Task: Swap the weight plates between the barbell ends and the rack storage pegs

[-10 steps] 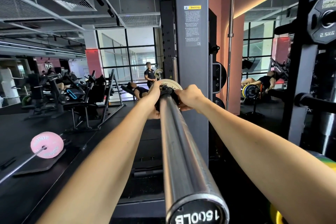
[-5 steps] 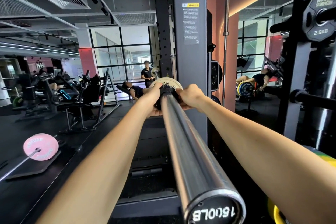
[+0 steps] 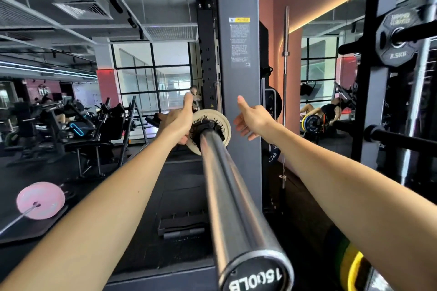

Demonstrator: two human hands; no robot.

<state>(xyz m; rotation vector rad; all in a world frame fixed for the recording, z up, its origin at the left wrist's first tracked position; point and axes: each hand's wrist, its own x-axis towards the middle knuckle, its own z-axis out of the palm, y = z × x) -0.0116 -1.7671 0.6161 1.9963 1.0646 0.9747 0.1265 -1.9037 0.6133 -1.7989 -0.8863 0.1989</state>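
A steel barbell sleeve (image 3: 227, 186) runs from the near foreground, where its end cap reads "1500LB" mirrored, away toward a small cream weight plate (image 3: 222, 123) seated far along it. A black collar (image 3: 205, 129) sits against the plate's near face. The left hand (image 3: 178, 123) is at the plate's left edge, thumb pointing up, fingers going behind the plate where their grip cannot be told. The right hand (image 3: 251, 120) hangs apart from the plate on its right, wide, thumb up and fingers loosely spread, holding nothing. Just behind the plate stands the grey rack upright (image 3: 238, 78) with a warning label. At far right a black 2.5KG plate (image 3: 397, 40) hangs on a storage peg of the rack, and another empty peg (image 3: 402, 138) juts out lower down. A pink plate (image 3: 40, 199) on another bar lies on the floor at left. A yellow-green plate edge (image 3: 347, 264) shows at the bottom right.
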